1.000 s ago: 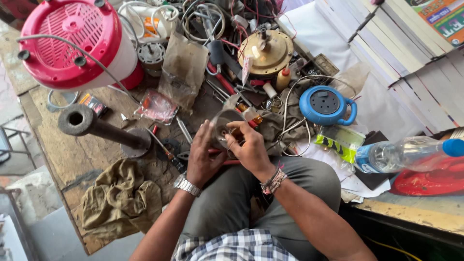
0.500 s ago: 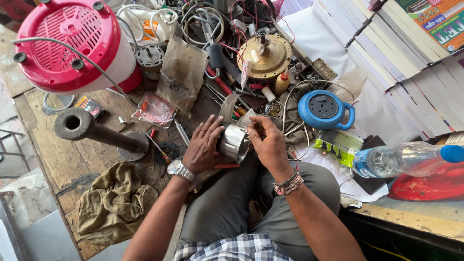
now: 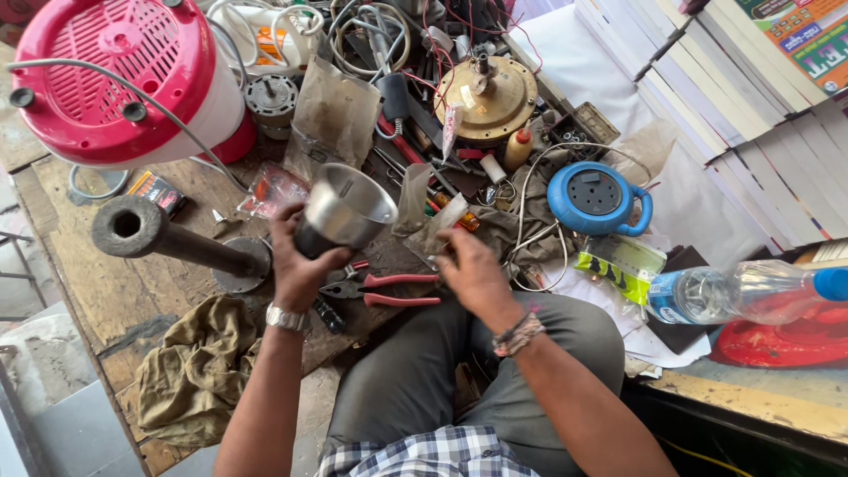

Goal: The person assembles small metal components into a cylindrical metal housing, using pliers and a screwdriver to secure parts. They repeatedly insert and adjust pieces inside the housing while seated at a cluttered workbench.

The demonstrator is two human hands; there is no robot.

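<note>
Lifted since before, shiny steel funnel-shaped cup (image 3: 346, 210) sat gripped in left hand (image 3: 299, 265) above the desk's (image 3: 106, 291) near edge, right hand (image 3: 473, 274) loosely curled, empty; red-handled pliers (image 3: 389, 290) unused.

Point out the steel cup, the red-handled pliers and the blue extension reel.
steel cup (image 3: 346, 210), head view, outer wall
red-handled pliers (image 3: 389, 290), head view, red handles
blue extension reel (image 3: 594, 196), head view, round face

The red-handled pliers (image 3: 382, 290) lie on the worn wooden workbench (image 3: 88, 291), apparently just below the held funnel-shaped steel cup (image 3: 344, 212).
</note>
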